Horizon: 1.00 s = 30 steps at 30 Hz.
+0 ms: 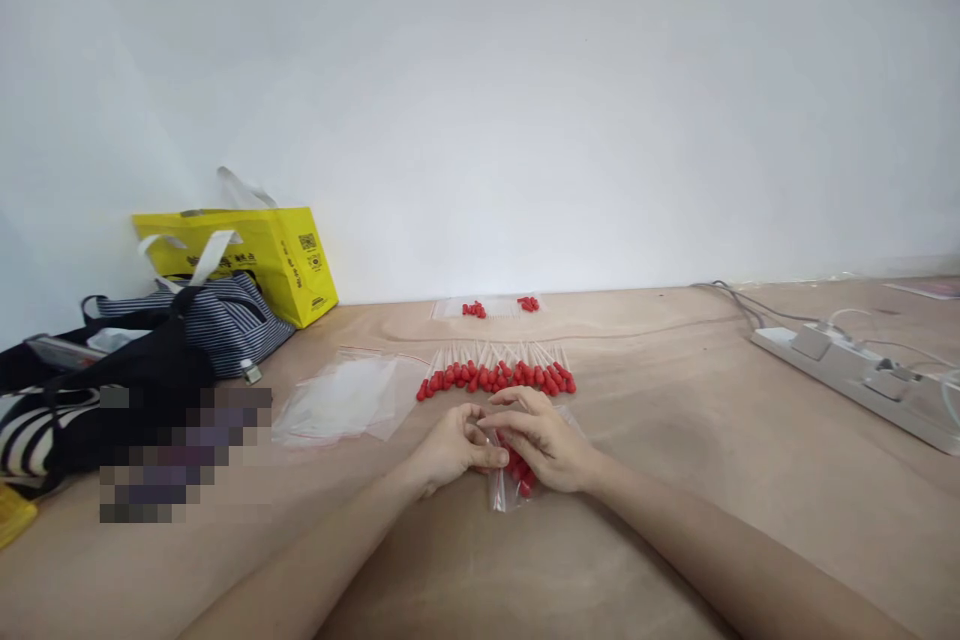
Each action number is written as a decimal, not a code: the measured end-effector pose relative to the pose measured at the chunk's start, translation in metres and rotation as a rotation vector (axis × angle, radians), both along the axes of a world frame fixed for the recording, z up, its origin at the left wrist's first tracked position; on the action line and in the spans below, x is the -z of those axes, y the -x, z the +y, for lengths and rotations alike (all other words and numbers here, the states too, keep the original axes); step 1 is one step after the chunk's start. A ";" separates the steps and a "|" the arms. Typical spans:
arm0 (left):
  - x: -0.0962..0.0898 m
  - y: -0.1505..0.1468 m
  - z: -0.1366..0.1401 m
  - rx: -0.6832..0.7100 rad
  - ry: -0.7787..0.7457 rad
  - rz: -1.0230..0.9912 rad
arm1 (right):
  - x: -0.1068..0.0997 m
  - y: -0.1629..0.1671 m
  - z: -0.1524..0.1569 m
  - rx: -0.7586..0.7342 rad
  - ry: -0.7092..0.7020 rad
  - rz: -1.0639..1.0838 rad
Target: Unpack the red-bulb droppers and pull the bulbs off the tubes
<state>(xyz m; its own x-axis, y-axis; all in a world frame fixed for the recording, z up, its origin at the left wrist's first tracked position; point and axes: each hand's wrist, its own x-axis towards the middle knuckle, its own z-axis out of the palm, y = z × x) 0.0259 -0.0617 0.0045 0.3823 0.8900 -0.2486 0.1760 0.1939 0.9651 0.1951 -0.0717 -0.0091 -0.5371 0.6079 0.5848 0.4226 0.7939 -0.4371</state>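
Observation:
A small clear zip-lock bag (501,498) with several red-tipped pieces inside lies on the table in front of me. My left hand (459,448) pinches the bag's left side between thumb and fingers. Over the bag's upper right part curves my right hand (546,442), its fingers meeting those of the left; they partly hide what is inside. Just beyond both hands is a row of thin pale sticks with red tips (495,378), the tips pointing towards me. A stack of flat clear zip-lock bags (341,398) lies to the left of the row.
Filled bags with red tips (474,309) lie against the wall. At left stand a yellow shopping bag (300,260), a striped bag (232,320) and a black bag (142,400), near a blurred-out object (187,455). A white power strip (855,390) with cables lies at right.

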 end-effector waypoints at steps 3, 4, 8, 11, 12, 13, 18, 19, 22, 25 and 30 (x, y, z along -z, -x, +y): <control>-0.002 0.001 -0.001 0.058 0.008 0.026 | -0.004 -0.002 0.002 -0.028 -0.074 -0.127; -0.002 0.001 -0.001 0.070 0.005 0.032 | -0.005 -0.003 0.003 -0.042 -0.095 -0.168; 0.001 0.003 0.000 0.114 -0.033 0.027 | -0.009 -0.004 0.003 -0.078 -0.160 -0.253; 0.005 0.004 0.002 0.162 -0.055 0.003 | -0.009 -0.004 0.004 -0.074 -0.217 -0.253; 0.006 0.004 0.003 0.170 -0.059 -0.003 | -0.008 -0.003 0.005 -0.076 -0.239 -0.251; 0.006 0.004 0.003 0.172 -0.059 -0.005 | -0.006 -0.003 0.005 -0.079 -0.262 -0.248; 0.007 0.003 0.002 0.166 -0.033 -0.053 | 0.003 0.002 0.007 -0.076 -0.346 -0.250; 0.007 0.003 0.002 0.171 -0.026 -0.073 | 0.004 0.003 0.007 -0.076 -0.355 -0.257; 0.007 0.003 0.002 0.157 -0.027 -0.093 | 0.005 0.005 0.007 -0.054 -0.381 -0.274; 0.007 0.006 0.003 0.120 -0.040 -0.082 | 0.005 0.003 0.007 0.014 -0.418 -0.268; 0.007 0.010 0.004 0.112 0.036 -0.202 | 0.006 -0.001 0.009 0.094 -0.469 -0.247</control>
